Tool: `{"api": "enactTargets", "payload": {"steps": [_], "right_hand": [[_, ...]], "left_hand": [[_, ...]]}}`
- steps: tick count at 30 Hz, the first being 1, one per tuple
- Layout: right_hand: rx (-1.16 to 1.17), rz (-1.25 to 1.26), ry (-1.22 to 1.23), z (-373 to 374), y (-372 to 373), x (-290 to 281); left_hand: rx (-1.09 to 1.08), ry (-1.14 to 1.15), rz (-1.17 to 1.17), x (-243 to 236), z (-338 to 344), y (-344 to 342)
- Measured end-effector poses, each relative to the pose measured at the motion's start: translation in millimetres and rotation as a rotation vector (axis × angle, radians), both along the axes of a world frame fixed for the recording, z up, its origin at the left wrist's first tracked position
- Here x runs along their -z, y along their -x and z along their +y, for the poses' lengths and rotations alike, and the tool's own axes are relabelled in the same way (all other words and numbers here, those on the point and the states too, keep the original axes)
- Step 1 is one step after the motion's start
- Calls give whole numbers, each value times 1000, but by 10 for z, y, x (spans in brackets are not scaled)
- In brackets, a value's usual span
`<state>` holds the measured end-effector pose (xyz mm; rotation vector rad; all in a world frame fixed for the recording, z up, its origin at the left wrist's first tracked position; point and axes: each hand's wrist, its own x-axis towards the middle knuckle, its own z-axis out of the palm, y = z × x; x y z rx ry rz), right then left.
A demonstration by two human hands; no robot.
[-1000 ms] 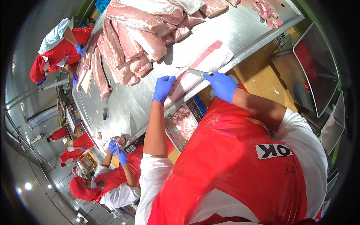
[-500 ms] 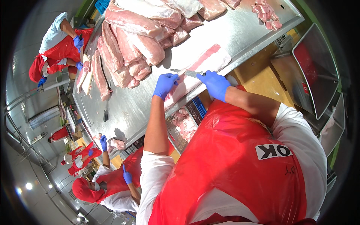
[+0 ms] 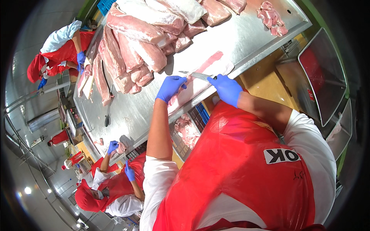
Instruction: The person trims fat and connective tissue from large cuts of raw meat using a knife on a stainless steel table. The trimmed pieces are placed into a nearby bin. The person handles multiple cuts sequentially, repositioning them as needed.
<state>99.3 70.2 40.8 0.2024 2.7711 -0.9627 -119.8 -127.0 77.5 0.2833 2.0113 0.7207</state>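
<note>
Blue-gloved right hand [image 3: 226, 91] clenches knife [image 3: 200, 75]; curled left hand [image 3: 170, 88], hold unclear, overlies pale meat [image 3: 197, 85].

Pale meat slab [image 3: 213, 66], pink-striped, flat on table [image 3: 246, 40] — knife [image 3: 199, 76] aslant

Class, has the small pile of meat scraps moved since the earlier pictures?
No; the meat scraps lie in the same place near the hole in the metal table.
</note>
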Motion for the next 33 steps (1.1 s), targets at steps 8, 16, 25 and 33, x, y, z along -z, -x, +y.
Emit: {"api": "enactTargets", "payload": {"steps": [8,16,25,33], "right_hand": [[45,13,44,210,-46,124],[116,-110,-4,618,-377,-296],[22,-38,-6,606,61,-42],[373,84,-157,1906,-414,160]], "left_hand": [[-41,2,114,-50,-12,88],[-46,-19,83,-243,-224,33],[42,30,78,-422,-73,-2],[-302,-52,80,-631,-703,126]]}}
